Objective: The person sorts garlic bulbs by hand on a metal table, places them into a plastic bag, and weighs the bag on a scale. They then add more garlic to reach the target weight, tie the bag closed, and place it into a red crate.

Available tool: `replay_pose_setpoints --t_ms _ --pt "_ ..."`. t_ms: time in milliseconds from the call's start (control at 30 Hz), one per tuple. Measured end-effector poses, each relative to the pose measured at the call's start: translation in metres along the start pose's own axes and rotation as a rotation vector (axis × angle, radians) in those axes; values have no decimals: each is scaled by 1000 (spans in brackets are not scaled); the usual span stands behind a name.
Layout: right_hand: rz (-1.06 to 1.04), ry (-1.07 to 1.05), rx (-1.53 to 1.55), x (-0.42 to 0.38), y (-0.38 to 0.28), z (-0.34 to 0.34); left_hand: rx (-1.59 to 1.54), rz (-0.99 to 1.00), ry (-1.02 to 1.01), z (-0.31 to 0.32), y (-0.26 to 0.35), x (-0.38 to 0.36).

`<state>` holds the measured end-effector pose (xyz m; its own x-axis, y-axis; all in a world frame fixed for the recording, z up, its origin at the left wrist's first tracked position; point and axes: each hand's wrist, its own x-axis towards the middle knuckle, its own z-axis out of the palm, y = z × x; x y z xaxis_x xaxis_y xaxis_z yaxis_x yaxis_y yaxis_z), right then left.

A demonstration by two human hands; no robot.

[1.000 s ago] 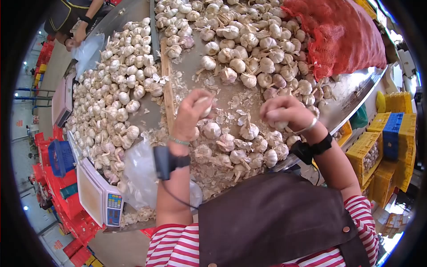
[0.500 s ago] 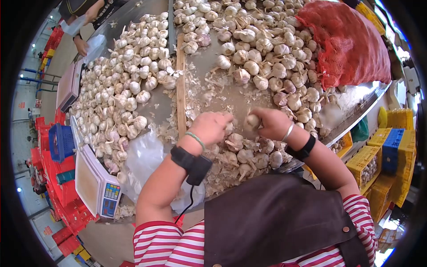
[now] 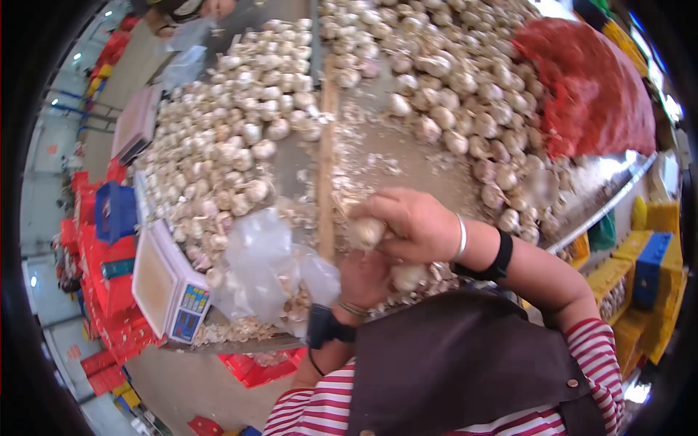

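Observation:
My right hand [image 3: 418, 221] reaches across leftward, its fingers closed on a pale garlic bulb [image 3: 366, 233] beside the wooden strip [image 3: 326, 182]. Just below it, my left hand [image 3: 363, 278] is curled, partly covered by the right hand and blurred. At the left fingertips sits a second garlic bulb [image 3: 409, 276]. The two hands overlap in this view. Under and around them are loose bulbs and papery skins. A clear plastic bag [image 3: 256, 254] lies left of my left hand.
Left of the strip spreads a heap of cleaned garlic [image 3: 225, 138]; more bulbs [image 3: 465, 94] lie right of it. A red mesh sack [image 3: 589, 91] stands far right. Scales [image 3: 169, 283] line the left edge. Another person's hand [image 3: 218, 8] shows at top left.
My right hand has moved left across the front with its garlic bulb, towards the strip. My left hand has drawn back lower, beneath it. The view has shifted, and the far person's hands have moved.

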<state>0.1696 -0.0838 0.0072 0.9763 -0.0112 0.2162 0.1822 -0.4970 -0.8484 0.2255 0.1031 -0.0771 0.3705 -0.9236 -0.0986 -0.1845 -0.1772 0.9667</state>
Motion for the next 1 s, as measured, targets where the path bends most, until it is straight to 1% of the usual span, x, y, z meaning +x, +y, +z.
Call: replay_pose_setpoints --t_ms 33,67,133,167,200,233,267,333,367,400,433,467,500,533,567,600,633,667,700,733,767,800,867,900,933,967,1000 --pt "-14 -33 -31 4 -1 8 -4 165 160 2 18 -1" --pt "-47 -39 -15 9 0 14 23 160 185 -3 18 -3" --pt "-25 -208 0 18 3 22 -320 117 256 -8 17 -6" --pt "-39 -215 4 24 5 27 -500 100 285 -9 15 -7" --pt "-119 -271 -35 31 7 31 -686 85 305 -8 12 -7" --pt "-191 -324 -77 37 7 32 -878 68 318 -7 7 -6" --pt "-181 -327 -79 42 5 32 -1521 -51 287 -18 -31 -3" --pt "-176 -129 218 52 -3 27 -1768 -5 266 -47 -22 11" --pt "-199 -128 257 56 0 24 -1594 -110 445 -63 -18 17" --pt "-147 -80 311 60 3 22 -1723 165 283 -76 1 28" --pt "-100 -30 363 61 6 20 -1619 210 243 -104 -25 36" --pt "-83 -34 361 58 13 17 -1813 257 25 -124 -10 42" --pt "-29 -7 250 54 20 14 -1845 289 21 -147 2 45" --pt "21 19 138 50 29 12 -1858 393 30 -169 2 48" --pt "132 -127 -44 39 46 14 -1770 475 93 -191 0 46" --pt "241 -271 -224 28 60 15 -1540 507 210 -218 -9 41" --pt "346 -380 -310 20 56 14 -1438 291 590 -229 -5 30" --pt "450 -487 -393 11 50 15 -1304 20 872 -238 2 27" --pt "455 -486 -388 2 52 20 -1134 -254 1133 -241 6 25" --pt "437 -528 -454 -8 58 29 -1130 -261 1131 -234 0 21" --pt "418 -566 -521 -14 64 36 -773 -251 1119 -219 -11 14" --pt "412 -503 -511 -19 68 42 -420 -235 1080 -202 -14 10" --pt "447 -510 -471 -16 67 36 -127 -126 746 -138 0 16" --pt "475 -522 -437 -14 68 30 -29 -253 537 -106 4 12" --pt "446 -421 -411 -18 72 22 104 -229 285 -71 25 10" --pt "418 -322 -387 -24 76 13 406 26 117 -47 18 8" --pt "574 -269 -184 -25 66 -4 699 288 -53 -29 10 7"
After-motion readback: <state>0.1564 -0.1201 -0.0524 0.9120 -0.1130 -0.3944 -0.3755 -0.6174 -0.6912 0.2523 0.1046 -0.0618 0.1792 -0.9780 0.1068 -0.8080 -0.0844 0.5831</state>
